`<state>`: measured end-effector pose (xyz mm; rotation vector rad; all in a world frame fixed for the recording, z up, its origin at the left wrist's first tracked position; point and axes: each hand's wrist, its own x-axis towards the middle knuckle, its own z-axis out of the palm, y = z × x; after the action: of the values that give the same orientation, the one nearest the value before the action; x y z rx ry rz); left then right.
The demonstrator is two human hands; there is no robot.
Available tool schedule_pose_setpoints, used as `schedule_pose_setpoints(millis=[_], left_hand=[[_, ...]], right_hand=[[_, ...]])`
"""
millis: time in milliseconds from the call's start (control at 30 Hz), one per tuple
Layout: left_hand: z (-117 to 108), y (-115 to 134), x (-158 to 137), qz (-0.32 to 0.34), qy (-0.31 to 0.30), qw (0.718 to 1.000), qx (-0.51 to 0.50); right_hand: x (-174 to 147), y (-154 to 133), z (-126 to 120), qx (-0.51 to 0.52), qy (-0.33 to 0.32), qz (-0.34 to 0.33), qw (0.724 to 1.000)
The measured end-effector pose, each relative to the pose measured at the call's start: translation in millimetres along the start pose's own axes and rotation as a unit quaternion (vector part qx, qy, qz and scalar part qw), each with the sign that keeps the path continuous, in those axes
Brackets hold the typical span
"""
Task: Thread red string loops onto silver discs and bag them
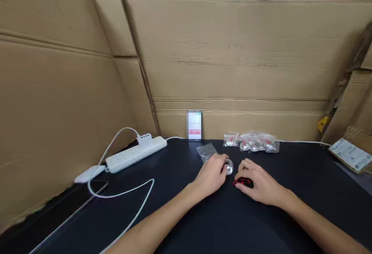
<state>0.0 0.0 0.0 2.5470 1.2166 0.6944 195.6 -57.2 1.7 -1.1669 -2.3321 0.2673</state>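
Note:
Near the middle of the black table, my left hand has its fingers curled at the side of a small round shiny metal piece. The fingers hide part of that piece. Just behind the same hand lies a clear plastic bag, partly covered by the fingers. To the right, my right hand is closed, thumb and fingers bent around a thin red cord. Loops of the cord show between the thumb and forefinger. A small gap separates the two hands.
Several clear bags with round metal pieces and red bits lie along the back. A phone leans on the cardboard wall. A white power strip and looping white cable occupy the left; a labelled packet lies right.

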Motion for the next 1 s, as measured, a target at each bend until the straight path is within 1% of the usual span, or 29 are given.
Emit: schedule_pose_setpoints(millis=[100,200,333,467,633,733,867,933,1000], left_hand=[[-2.5,3.7,0.3,0.010,0.000,1.000,0.008],[-3.6,6.3,0.0,0.033,-0.002,0.999,0.026],[-1.5,5.1,-0.5,0.056,0.006,0.998,0.041],[0.9,1.2,-0.2,0.060,0.013,0.997,0.049],[0.3,0.0,0.6,0.056,0.003,0.997,0.048],[-2.2,2.2,1.5,0.041,0.010,0.999,0.012],[-6.2,5.8,2.9,0.015,0.032,0.997,-0.075],[-5.8,6.3,3.8,0.000,0.037,0.990,-0.136],[-3.3,6.0,4.9,-0.027,0.032,0.976,-0.214]], right_hand=[[-0.8,0.5,1.4,0.000,-0.005,-0.004,1.000],[-0.4,1.2,2.6,-0.002,-0.003,-0.008,1.000],[0.4,3.0,3.7,-0.008,0.005,-0.010,1.000],[-0.5,4.4,4.0,-0.015,0.005,-0.009,1.000],[-1.3,2.2,4.3,-0.005,0.008,-0.020,1.000],[-0.7,0.2,5.0,0.023,0.039,-0.016,0.999],[0.8,0.1,5.7,0.107,0.109,0.037,0.988],[1.7,1.1,5.3,0.138,0.141,0.053,0.979],[2.5,2.5,4.8,0.151,0.164,0.063,0.973]])
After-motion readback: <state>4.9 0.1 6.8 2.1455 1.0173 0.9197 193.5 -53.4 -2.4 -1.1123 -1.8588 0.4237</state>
